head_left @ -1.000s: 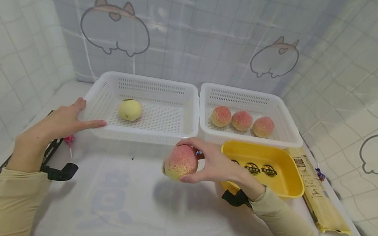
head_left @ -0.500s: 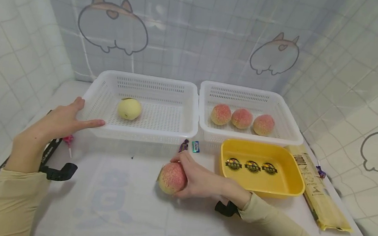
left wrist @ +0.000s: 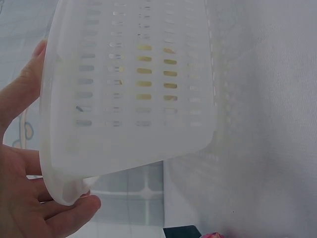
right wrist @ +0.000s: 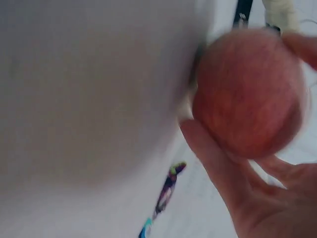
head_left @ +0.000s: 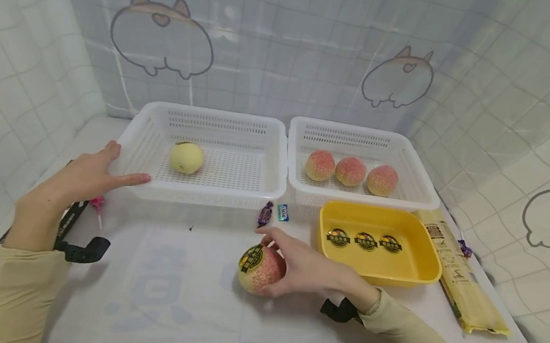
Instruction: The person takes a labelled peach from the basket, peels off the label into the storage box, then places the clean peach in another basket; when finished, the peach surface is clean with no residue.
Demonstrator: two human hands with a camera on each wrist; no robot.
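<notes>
My right hand (head_left: 301, 267) holds a pink-and-yellow peach (head_left: 257, 285) between thumb and fingers, low over the table's middle. A black oval sticker (head_left: 251, 258) shows on the peach's left side. In the right wrist view the peach (right wrist: 250, 94) fills the grip, its reddish side toward the camera. At the left white basket (head_left: 210, 192), my left hand (head_left: 80, 179) grips the near left corner. Its thumb lies along the front rim, and in the left wrist view fingers (left wrist: 74, 218) bend around the corner. One pale yellow round fruit (head_left: 186, 158) lies in that basket.
Three peaches (head_left: 350, 171) sit in the right white basket (head_left: 420, 205). In front stands a yellow tray (head_left: 376, 267) with three matching stickers (head_left: 365, 241). Two small wrapped candies (head_left: 265, 215) lie near the peach. A yellow packet (head_left: 465, 280) lies far right; a pink lollipop (head_left: 97, 204) lies left.
The right hand has lowered the peach toward the table and turned it, so the sticker now faces up and left. The two candies have come into view. The left hand stays at the basket corner.
</notes>
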